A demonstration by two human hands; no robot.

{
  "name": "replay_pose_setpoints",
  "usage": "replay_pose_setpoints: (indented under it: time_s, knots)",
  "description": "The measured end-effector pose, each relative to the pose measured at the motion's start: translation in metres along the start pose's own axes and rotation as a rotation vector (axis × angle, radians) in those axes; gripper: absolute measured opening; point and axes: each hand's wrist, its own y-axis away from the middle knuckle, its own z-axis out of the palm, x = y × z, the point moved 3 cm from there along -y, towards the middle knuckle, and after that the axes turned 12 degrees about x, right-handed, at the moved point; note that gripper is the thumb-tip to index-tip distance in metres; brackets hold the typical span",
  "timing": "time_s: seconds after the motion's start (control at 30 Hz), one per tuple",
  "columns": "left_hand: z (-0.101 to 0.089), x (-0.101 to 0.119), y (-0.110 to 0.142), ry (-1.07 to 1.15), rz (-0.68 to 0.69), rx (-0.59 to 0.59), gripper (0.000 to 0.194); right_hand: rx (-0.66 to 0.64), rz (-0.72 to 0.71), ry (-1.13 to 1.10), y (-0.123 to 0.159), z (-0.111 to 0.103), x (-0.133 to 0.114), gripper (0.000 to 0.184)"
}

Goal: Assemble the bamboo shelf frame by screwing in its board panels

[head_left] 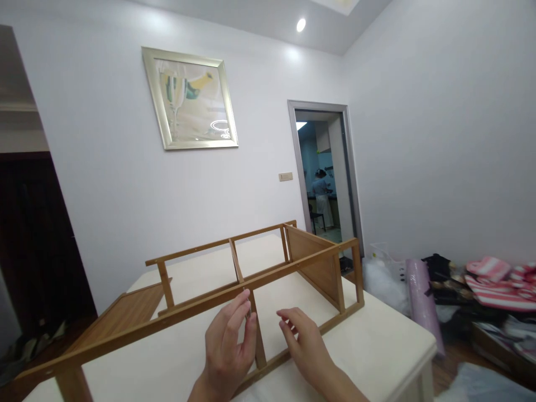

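A brown wooden shelf frame [272, 273] lies on its side on a white table [377, 335], with slatted panels set between its rails. My left hand [228, 343] is at the middle crosspiece [258, 335], just below the upper rail. Its thumb and fingers close around a small, thin, dark thing too small to name. To the right, my right hand [307, 346] hovers over the opening in the frame, near the lower rail. Its fingers are loosely curved, the thumb a little apart, and nothing shows between them.
One slatted panel [121, 312] is at the frame's left end, another [314, 259] towards its right. Beyond the table's right edge are a purple roll [422, 301], striped cloth [498, 285] and boxes. A person [321, 195] stands beyond the doorway at the back.
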Motion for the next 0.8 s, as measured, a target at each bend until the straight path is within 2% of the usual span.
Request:
replay_pose_setpoints:
  time_s: [0.1,0.17,0.37,0.47,0.63,0.8]
  knots:
    - [0.000,-0.001,0.002,0.087,-0.054,-0.016,0.044,-0.059,0.008,0.247,0.012,-0.008,0.034,0.023]
    - [-0.001,-0.004,0.004,0.152,-0.149,-0.033,0.043,-0.122,0.019,0.320,0.018,-0.009,0.041,0.023]
    - [0.000,-0.014,0.007,0.441,-0.725,-0.071,0.022,-0.296,-0.021,0.342,0.029,0.003,0.019,0.021]
    - [0.003,-0.017,0.005,0.566,-0.913,-0.093,0.016,-0.354,-0.043,0.351,0.030,0.006,0.015,0.019]
    - [0.008,-0.016,-0.004,0.669,-1.045,-0.110,0.020,-0.371,-0.096,0.383,0.031,0.006,0.017,0.019]
    - [0.013,-0.009,-0.010,0.590,-1.028,-0.074,0.023,-0.318,-0.136,0.396,0.032,0.007,0.014,0.017]
